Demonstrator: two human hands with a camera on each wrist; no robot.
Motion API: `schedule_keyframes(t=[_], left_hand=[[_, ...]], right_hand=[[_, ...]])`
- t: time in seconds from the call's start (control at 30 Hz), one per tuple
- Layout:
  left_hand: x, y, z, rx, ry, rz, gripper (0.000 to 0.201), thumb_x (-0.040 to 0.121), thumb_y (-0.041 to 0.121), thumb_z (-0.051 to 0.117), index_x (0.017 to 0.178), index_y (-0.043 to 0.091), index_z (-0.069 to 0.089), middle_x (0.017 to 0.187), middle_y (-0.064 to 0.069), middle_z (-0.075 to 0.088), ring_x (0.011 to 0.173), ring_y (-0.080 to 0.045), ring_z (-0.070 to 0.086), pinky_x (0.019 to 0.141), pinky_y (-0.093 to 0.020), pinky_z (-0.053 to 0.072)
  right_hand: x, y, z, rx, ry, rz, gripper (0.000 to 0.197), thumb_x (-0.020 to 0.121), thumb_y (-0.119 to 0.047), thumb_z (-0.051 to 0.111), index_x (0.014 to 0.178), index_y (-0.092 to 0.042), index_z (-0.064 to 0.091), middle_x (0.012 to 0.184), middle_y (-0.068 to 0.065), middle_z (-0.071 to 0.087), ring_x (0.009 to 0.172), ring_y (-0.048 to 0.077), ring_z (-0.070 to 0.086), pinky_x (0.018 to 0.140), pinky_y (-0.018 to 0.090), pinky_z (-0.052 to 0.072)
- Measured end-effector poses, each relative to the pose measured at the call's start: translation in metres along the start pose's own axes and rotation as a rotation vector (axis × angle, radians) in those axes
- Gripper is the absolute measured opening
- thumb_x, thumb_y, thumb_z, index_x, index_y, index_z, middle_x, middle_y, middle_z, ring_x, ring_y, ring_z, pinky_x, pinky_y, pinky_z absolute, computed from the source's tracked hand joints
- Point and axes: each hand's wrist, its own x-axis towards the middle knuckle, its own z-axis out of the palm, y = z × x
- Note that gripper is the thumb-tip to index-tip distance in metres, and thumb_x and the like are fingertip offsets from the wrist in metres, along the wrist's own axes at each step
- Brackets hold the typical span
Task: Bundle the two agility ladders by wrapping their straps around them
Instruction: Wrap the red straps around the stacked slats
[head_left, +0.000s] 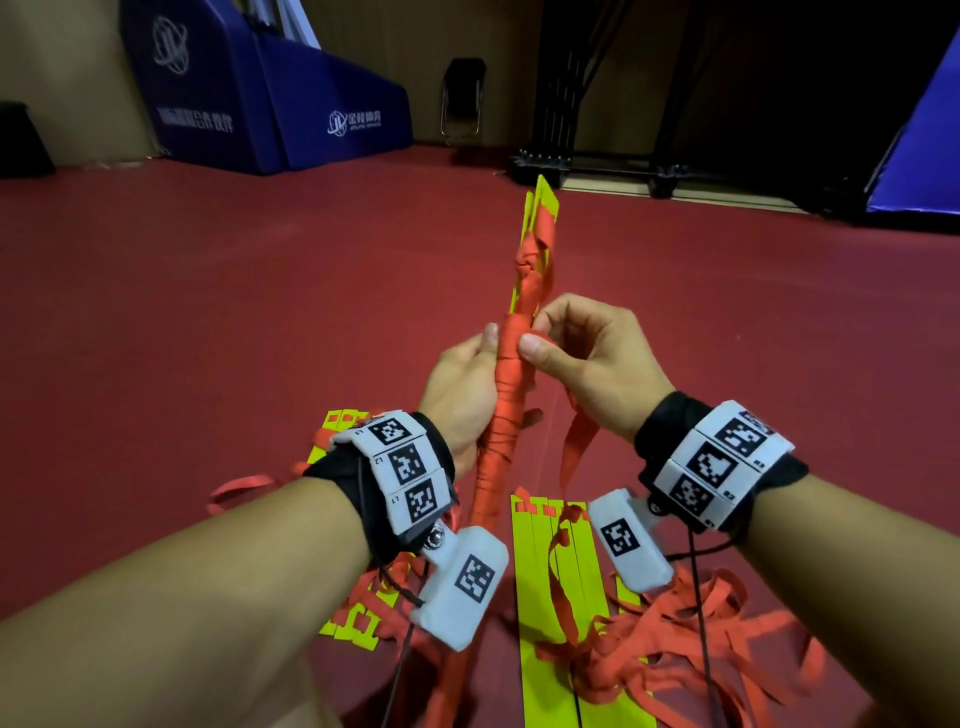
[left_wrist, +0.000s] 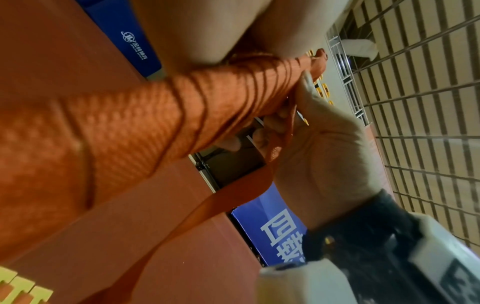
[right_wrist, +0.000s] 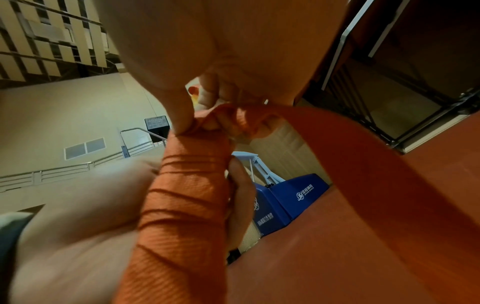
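Red gym floor (head_left: 208, 312), blue padded bases (head_left: 270, 104) at the far wall. My left hand (head_left: 462, 395) grips the wrapped ladder bundle (head_left: 506, 405), fingers curled round it, bundle tilted up and away. My right hand (head_left: 592, 358) pinches the red strap (head_left: 576, 441) against the bundle just above my left fingers. Second ladder (head_left: 556, 597) lies flat on the floor below both hands, loose straps (head_left: 675, 639) tangled beside it.

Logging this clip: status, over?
Left hand grips bundle. Right hand pinches strap at it. Second ladder unwrapped on floor.
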Motion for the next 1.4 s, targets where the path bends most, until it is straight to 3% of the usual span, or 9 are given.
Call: schedule_keyframes(t=[0.1,0.43,0.6,0.7,0.87,1.0,1.13,1.3,1.4], left_hand=[[0.0,-0.002,-0.001,-0.003,-0.036,-0.026,0.061,0.101,0.059,0.038,0.105,0.009,0.072,0.084,-0.016,0.066,0.076,-0.027,0.065,0.058,-0.04,0.059],[-0.002,-0.003,-0.001,0.062,-0.075,0.081,0.04,0.107,0.035,0.045,0.121,0.001,0.061,0.078,-0.016,0.064,0.051,-0.019,0.063,0.041,-0.029,0.052],[0.007,-0.001,-0.008,0.048,-0.007,0.08,0.046,0.106,0.041,0.044,0.115,0.003,0.069,0.081,-0.014,0.067,0.058,-0.021,0.057,0.069,-0.056,0.055],[0.006,-0.002,-0.007,0.091,0.032,0.085,0.04,0.106,0.042,0.043,0.103,0.015,0.072,0.07,-0.005,0.07,0.046,-0.013,0.054,0.064,-0.044,0.051],[0.005,0.001,-0.005,0.118,0.04,0.073,0.045,0.106,0.046,0.042,0.117,0.007,0.064,0.062,0.001,0.069,0.052,-0.016,0.056,0.068,-0.049,0.051],[0.002,-0.001,0.001,0.099,0.054,0.081,0.044,0.107,0.044,0.04,0.117,0.003,0.054,0.068,-0.003,0.06,0.043,-0.01,0.048,0.052,-0.033,0.046],[0.0,-0.003,0.004,0.066,0.006,0.048,0.036,0.107,0.042,0.041,0.114,0.01,0.055,0.087,-0.011,0.054,0.05,-0.011,0.055,0.043,-0.026,0.048],[-0.002,-0.007,0.005,-0.025,-0.056,0.016,0.048,0.109,0.038,0.041,0.113,-0.001,0.069,0.088,-0.018,0.068,0.065,-0.022,0.065,0.063,-0.038,0.06],[-0.003,-0.006,0.007,-0.078,-0.056,-0.028,0.057,0.101,0.054,0.041,0.101,0.008,0.075,0.096,-0.02,0.075,0.076,-0.033,0.071,0.072,-0.047,0.06]], right_hand=[[0.002,0.005,0.0,-0.115,0.087,0.038,0.021,0.082,-0.028,0.078,0.073,-0.018,0.062,0.065,0.007,0.063,0.06,0.017,0.058,0.062,0.044,0.052],[0.003,0.004,-0.011,-0.214,0.076,0.096,0.036,0.082,-0.033,0.082,0.06,-0.017,0.058,0.054,-0.01,0.054,0.053,0.004,0.044,0.054,0.025,0.037],[0.005,-0.002,-0.018,-0.069,-0.052,0.05,0.011,0.085,-0.014,0.069,0.075,-0.014,0.065,0.064,-0.003,0.061,0.061,0.008,0.052,0.059,0.024,0.041],[0.006,-0.001,-0.017,-0.073,0.008,0.058,0.018,0.091,-0.007,0.069,0.076,-0.015,0.064,0.057,-0.005,0.06,0.053,0.013,0.056,0.058,0.036,0.049],[0.005,0.003,-0.015,-0.108,0.064,0.053,0.019,0.09,-0.018,0.074,0.074,-0.018,0.063,0.056,-0.013,0.051,0.053,0.009,0.044,0.055,0.027,0.038],[0.003,-0.001,-0.012,0.057,0.006,0.112,0.01,0.092,-0.02,0.07,0.093,-0.013,0.062,0.063,-0.003,0.053,0.05,0.01,0.045,0.049,0.023,0.038],[0.002,-0.004,-0.011,0.161,-0.054,0.185,0.038,0.083,-0.033,0.068,0.113,-0.01,0.061,0.07,-0.007,0.056,0.049,0.006,0.045,0.045,0.02,0.035],[0.0,-0.01,-0.007,0.101,-0.086,0.175,0.021,0.088,-0.023,0.069,0.083,-0.005,0.059,0.066,0.005,0.047,0.045,0.001,0.046,0.045,0.014,0.037],[0.001,-0.008,-0.006,0.111,-0.027,0.192,0.039,0.078,-0.028,0.077,0.085,0.005,0.057,0.069,0.014,0.051,0.049,0.013,0.053,0.045,0.024,0.046]])
